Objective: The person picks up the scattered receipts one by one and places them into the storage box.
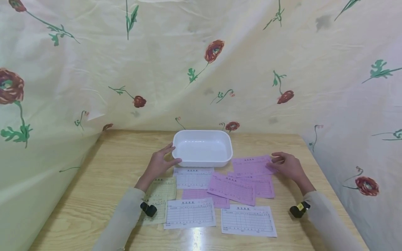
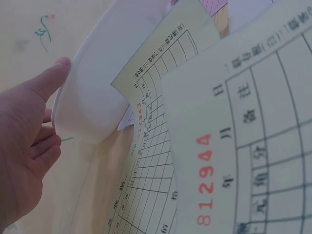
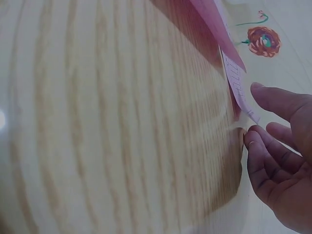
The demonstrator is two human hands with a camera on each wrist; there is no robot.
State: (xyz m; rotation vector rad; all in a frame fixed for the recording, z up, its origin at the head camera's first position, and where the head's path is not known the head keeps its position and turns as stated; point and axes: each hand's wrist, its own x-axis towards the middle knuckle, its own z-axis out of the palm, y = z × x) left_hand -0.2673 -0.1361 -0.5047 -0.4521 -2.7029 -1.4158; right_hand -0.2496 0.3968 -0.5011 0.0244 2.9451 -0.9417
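Observation:
At the left end of a white plastic tray (image 1: 202,164), my left hand (image 1: 158,164) has its thumb by the front corner and its fingers along the side. The left wrist view shows the thumb tip right at the tray's rim (image 2: 61,90). On the other side, my right hand (image 1: 287,167) is at the right edge of a pink form slip (image 1: 252,166). Its thumb and fingers stand apart in the right wrist view, with the slip's corner (image 3: 243,100) between them. Two more pink slips (image 1: 233,190) overlap close by.
Pale yellow slips (image 1: 163,188) lie beside my left forearm. White printed slips (image 1: 190,214) lie at the front, one more white slip (image 1: 193,179) just before the tray. Everything rests on a wooden table (image 1: 125,150), bordered by a flowered curtain (image 1: 157,69).

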